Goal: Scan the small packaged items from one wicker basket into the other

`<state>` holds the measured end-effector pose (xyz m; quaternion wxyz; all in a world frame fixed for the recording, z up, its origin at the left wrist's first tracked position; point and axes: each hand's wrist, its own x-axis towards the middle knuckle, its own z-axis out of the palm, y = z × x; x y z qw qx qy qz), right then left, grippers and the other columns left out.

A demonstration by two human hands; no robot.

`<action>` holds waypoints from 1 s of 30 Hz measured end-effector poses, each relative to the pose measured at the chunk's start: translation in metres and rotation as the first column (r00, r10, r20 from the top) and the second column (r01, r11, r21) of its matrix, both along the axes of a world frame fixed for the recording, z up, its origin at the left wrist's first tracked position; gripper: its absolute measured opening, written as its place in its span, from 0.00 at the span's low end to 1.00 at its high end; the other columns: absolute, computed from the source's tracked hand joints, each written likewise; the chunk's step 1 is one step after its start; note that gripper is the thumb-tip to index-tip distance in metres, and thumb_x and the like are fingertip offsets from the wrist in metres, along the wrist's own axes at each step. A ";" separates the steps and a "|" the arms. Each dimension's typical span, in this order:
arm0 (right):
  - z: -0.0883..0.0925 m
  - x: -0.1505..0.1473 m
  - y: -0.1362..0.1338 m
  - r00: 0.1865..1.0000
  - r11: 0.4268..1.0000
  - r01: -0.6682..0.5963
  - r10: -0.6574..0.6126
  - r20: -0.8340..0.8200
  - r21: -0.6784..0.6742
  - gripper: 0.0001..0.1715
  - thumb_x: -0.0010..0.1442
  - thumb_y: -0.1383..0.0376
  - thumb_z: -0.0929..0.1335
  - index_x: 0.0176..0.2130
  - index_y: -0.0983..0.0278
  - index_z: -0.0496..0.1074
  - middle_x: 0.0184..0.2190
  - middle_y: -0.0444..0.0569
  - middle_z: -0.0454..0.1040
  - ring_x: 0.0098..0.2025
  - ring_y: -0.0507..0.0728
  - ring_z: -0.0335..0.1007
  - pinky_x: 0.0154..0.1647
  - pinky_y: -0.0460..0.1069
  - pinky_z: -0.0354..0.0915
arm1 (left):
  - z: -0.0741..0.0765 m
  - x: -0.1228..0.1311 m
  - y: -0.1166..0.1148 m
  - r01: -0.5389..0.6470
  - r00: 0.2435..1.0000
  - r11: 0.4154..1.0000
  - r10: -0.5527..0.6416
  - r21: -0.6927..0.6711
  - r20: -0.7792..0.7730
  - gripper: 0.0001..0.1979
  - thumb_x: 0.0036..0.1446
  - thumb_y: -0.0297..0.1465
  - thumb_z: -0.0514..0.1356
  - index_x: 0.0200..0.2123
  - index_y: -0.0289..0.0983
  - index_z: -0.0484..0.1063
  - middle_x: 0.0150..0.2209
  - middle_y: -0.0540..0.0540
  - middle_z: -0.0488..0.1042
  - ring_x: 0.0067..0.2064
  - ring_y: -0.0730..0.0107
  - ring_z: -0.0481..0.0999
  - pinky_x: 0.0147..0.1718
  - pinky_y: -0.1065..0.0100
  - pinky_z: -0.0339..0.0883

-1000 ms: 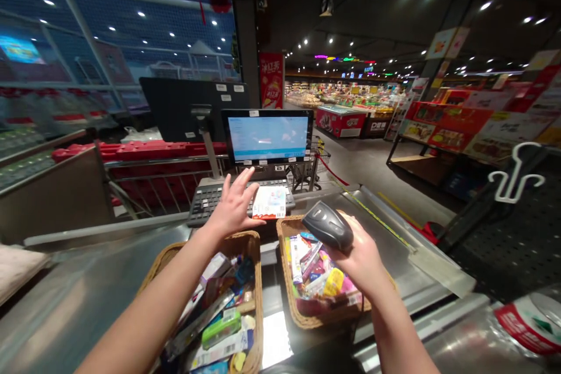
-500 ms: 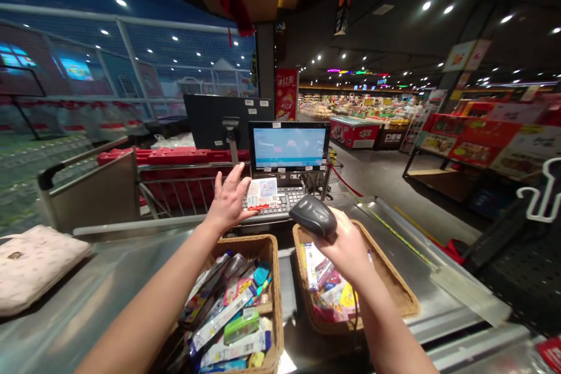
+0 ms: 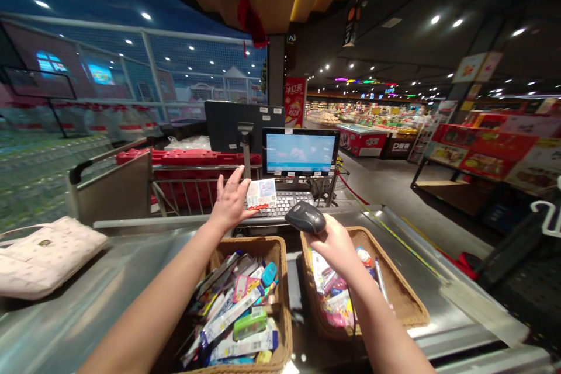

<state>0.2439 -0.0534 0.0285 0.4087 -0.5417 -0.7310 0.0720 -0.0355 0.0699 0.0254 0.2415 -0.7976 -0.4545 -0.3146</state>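
A small white and red packet is held by its left edge in my left hand, in front of the keyboard. My right hand is wrapped round the handle of a black scanner, whose head points left toward the packet without touching it. Below my left hand stands a wicker basket full of colourful packaged items, among them a green one. Another wicker basket, partly filled with small packets, lies under my right forearm.
Behind the hands are a lit screen and a keyboard. A pale pink bag lies on the metal counter at left. Shopping carts stand beyond the counter, and shelves of boxes are at right.
The view has shifted, so the scene sits further right. The scanner has moved slightly left, closer to the packet. Both hands keep their holds.
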 end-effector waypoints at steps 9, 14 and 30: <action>-0.002 -0.001 -0.003 0.999 0.999 -0.039 0.039 -0.006 -0.009 0.12 0.54 0.66 0.68 0.40 0.63 0.75 0.41 0.51 0.77 0.46 0.62 0.73 0.47 0.54 0.67 | -0.003 -0.006 -0.005 -0.007 1.000 1.000 0.007 -0.014 0.008 0.38 0.46 0.42 0.68 0.58 0.36 0.60 0.69 0.28 0.47 0.69 0.44 0.49 0.65 0.38 0.33; -0.002 -0.001 -0.008 0.999 0.998 -0.053 0.052 -0.015 -0.026 0.12 0.53 0.66 0.68 0.40 0.63 0.75 0.42 0.51 0.77 0.47 0.62 0.72 0.48 0.54 0.67 | -0.003 -0.008 -0.009 -0.015 1.000 1.000 0.015 -0.004 0.003 0.37 0.47 0.44 0.67 0.57 0.35 0.60 0.68 0.27 0.48 0.69 0.44 0.50 0.65 0.38 0.34; -0.012 -0.014 -0.006 0.998 0.993 -0.060 0.057 -0.036 -0.105 0.09 0.53 0.64 0.68 0.36 0.63 0.75 0.37 0.50 0.78 0.40 0.60 0.73 0.43 0.51 0.67 | -0.032 -0.034 -0.024 -0.064 0.997 0.990 0.068 -0.123 0.022 0.40 0.44 0.45 0.69 0.57 0.36 0.60 0.69 0.28 0.47 0.68 0.43 0.51 0.65 0.38 0.34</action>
